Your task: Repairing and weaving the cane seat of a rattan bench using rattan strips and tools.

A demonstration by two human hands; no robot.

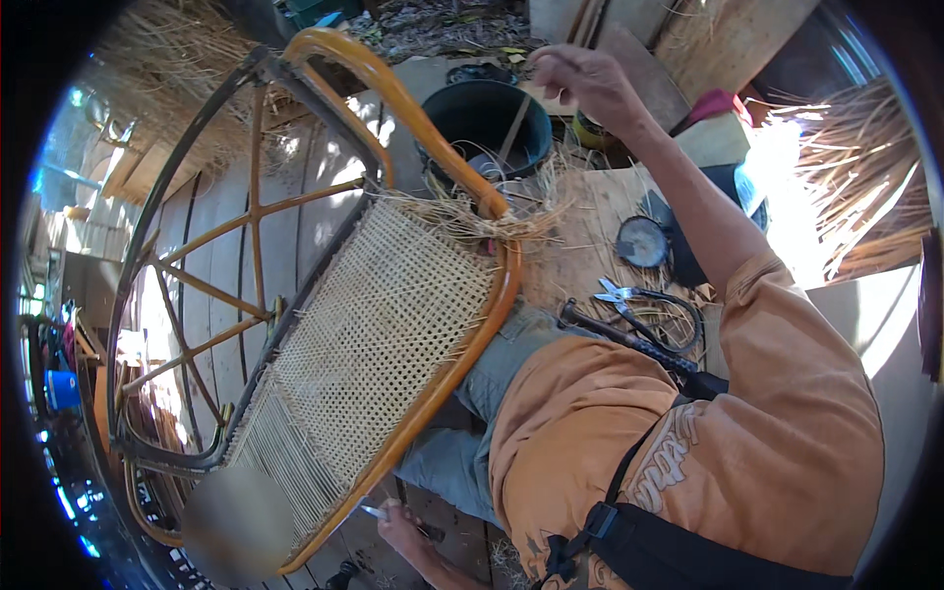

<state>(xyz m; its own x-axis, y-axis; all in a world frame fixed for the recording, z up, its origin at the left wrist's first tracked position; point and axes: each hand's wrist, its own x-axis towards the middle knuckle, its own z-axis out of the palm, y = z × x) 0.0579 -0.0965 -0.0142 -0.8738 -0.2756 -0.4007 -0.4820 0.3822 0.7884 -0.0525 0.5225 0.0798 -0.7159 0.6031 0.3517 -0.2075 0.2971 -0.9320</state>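
A chair frame of orange-brown bentwood [462, 344] lies tilted across my lap, and its seat holds a pale woven cane panel [379, 324]. Loose cane ends [482, 221] bunch at the panel's far corner. My right hand [582, 81] is raised far above that corner, past the bucket, with its fingers pinched on a thin cane strand. My left hand [405, 523] is low beside the frame's near rail and grips a small pale pointed tool [374, 511]. Unwoven parallel strands [285, 462] fill the panel's near end.
A dark bucket [487, 123] stands beyond the chair. To my right, on a board, lie scissors [618, 293], a dark-handled tool [615, 332] and a round dish [643, 241]. Bundles of dry cane [865, 197] lie at the far right. Wooden planks run under the chair.
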